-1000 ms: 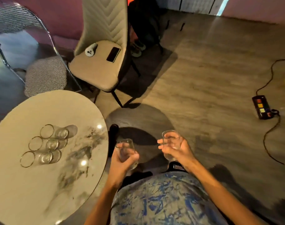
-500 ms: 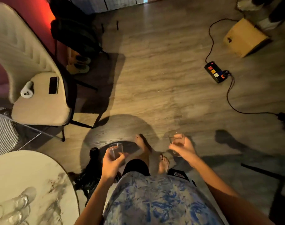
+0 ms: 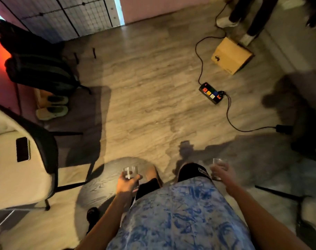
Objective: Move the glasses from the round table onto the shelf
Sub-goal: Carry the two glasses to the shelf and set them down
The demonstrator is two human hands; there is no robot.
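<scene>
I carry two clear drinking glasses, one in each hand, held upright over the wooden floor. My left hand (image 3: 127,184) grips a glass (image 3: 129,172) low in the middle of the view. My right hand (image 3: 222,173) grips a second glass (image 3: 218,164) further right, beside my blue patterned shirt. The round table and the shelf are out of view.
A cream chair (image 3: 18,170) with a phone (image 3: 23,149) on its seat stands at the left. A power strip (image 3: 211,92) and its black cable (image 3: 233,121) lie on the floor ahead right, near a cardboard box (image 3: 231,55). Shoes (image 3: 51,111) and a dark bag (image 3: 40,71) sit at far left.
The view has swung right, away from the round table, which has dropped out of sight. Both hands still hold their glasses and have spread wider apart.
</scene>
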